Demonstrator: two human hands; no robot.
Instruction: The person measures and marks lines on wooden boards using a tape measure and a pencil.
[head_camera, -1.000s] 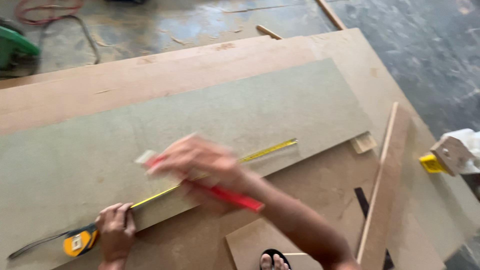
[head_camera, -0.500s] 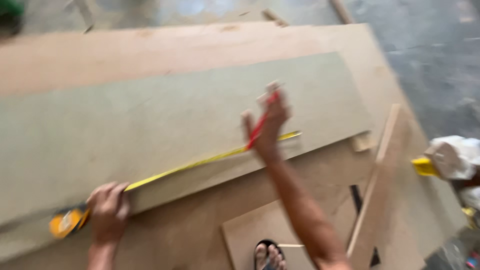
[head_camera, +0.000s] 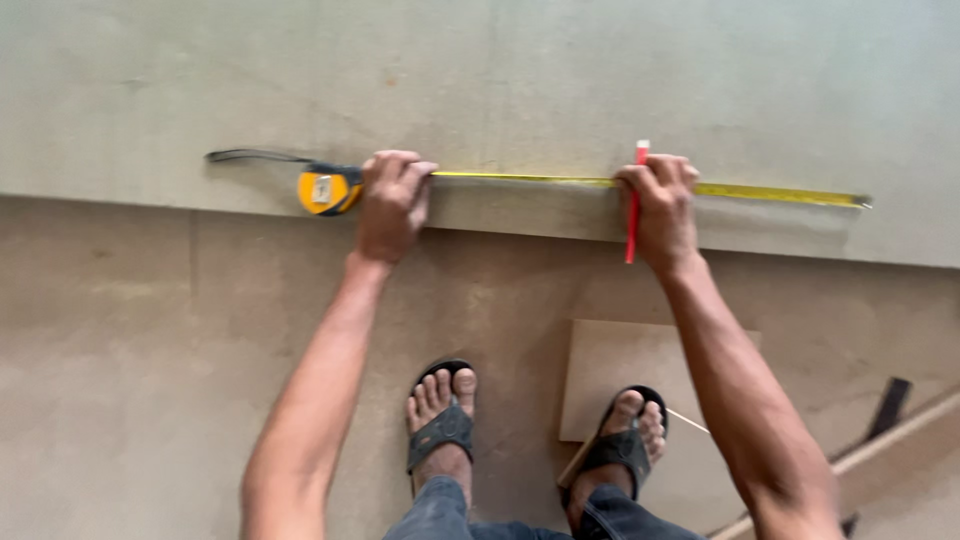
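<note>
Hands sit side by side along the near edge of the grey-green board (head_camera: 520, 70), which fills the top of the frame. My left hand (head_camera: 392, 205) presses its curled fingers down on the yellow tape blade (head_camera: 770, 192), just right of the yellow tape measure case (head_camera: 328, 190) — I see it pinning, not wrapping. My right hand (head_camera: 662, 208), right of centre, pinches a red pencil (head_camera: 634, 205) upright across the blade, fingers closed around it. Lower down, two sandalled feet (head_camera: 440, 425) stand on the brown sheet (head_camera: 130, 360) — one partly on a small offcut (head_camera: 620, 365).
</note>
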